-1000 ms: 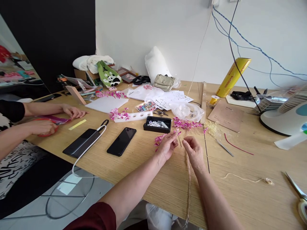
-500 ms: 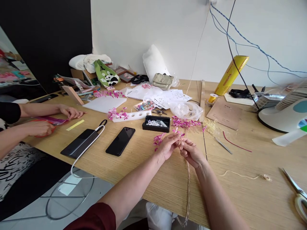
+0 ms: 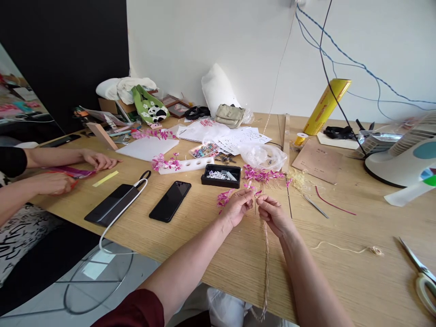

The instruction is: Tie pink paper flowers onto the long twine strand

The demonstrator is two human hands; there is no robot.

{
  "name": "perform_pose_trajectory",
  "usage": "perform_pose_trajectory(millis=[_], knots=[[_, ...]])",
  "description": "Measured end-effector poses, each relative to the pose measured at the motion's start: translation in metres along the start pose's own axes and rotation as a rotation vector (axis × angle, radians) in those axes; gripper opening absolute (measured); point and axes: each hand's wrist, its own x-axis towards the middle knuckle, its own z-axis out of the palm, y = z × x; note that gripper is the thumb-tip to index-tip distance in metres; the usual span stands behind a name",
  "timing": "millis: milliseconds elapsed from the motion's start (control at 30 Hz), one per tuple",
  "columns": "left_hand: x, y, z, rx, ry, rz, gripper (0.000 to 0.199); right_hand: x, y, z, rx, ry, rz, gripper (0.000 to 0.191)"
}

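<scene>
My left hand point(image 3: 239, 206) is closed in a pinch on the thin stem of a small pink flower point(image 3: 250, 185). Close beside it, my right hand point(image 3: 272, 212) pinches at the same stem, with a braided cord point(image 3: 266, 263) hanging below it over the table's front edge. Whether the right fingers hold the stem, the cord end or both is too small to make out. Pink blossoms point(image 3: 225, 198) lie just left of my left hand, and a bunch of pink flowers point(image 3: 260, 174) rests beyond both hands.
Left of me a co-worker's hand point(image 3: 56, 184) holds red-handled scissors on purple material. A phone point(image 3: 170, 201), a black power bank point(image 3: 112, 204) and a black tray point(image 3: 221, 176) of small white pieces lie nearby. Tweezers point(image 3: 316, 206), scissors point(image 3: 422, 272) and a fan point(image 3: 398, 163) are at right.
My right fingers have drawn slightly apart from my left ones, and a thin stem now shows between the hands. The view has shifted a little.
</scene>
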Motion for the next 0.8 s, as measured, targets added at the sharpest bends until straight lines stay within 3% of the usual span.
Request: perform_pose_trajectory(millis=[167,267,433,533,633,800], knots=[[0.002,0.001,-0.003,-0.007,0.037,0.009,0.022,0.001,-0.004,0.0,-0.203,0.186,-0.174,0.02],[0.004,-0.002,-0.003,0.052,0.079,0.079,0.021,-0.001,-0.002,0.004,-0.462,0.265,-0.328,0.015],[0.005,-0.008,-0.003,0.062,0.134,0.171,0.022,-0.005,0.006,0.013,-1.05,0.222,-0.608,0.012],[0.005,-0.009,-0.003,-0.008,0.129,0.171,0.024,-0.007,0.01,0.018,-1.318,0.203,-0.634,0.02],[0.006,-0.007,-0.004,-0.09,0.12,0.14,0.025,-0.008,0.012,0.02,-1.525,0.281,-0.598,0.025],[0.004,-0.003,-0.003,-0.198,0.103,0.029,0.027,-0.007,0.013,0.016,-1.573,0.349,-0.603,0.024]])
